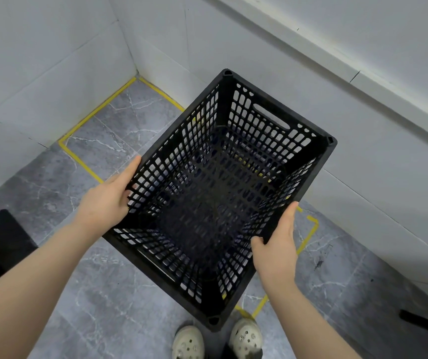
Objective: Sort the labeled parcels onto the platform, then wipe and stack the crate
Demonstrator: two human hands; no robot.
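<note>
Crate [223, 193]: black, perforated, empty, held above the grey floor [78, 294] over the yellow tape outline [96, 112] in the wall corner.
Left hand [106, 198]: fingers clasped on the crate's left rim.
Right hand [277, 250]: fingers clamped on the right rim.
Shoes [189, 343]: pale clogs, below the crate's near corner.

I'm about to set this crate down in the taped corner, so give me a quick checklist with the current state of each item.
1. Left hand grips the black crate rim: ok.
2. Right hand grips the opposite rim: ok.
3. Crate is empty: ok.
4. Floor inside the yellow tape outline is clear: visible part ok; under the crate, cannot tell.
5. Shoes clear of the crate: cannot tell.
6. Crate wiped: cannot tell.
</note>
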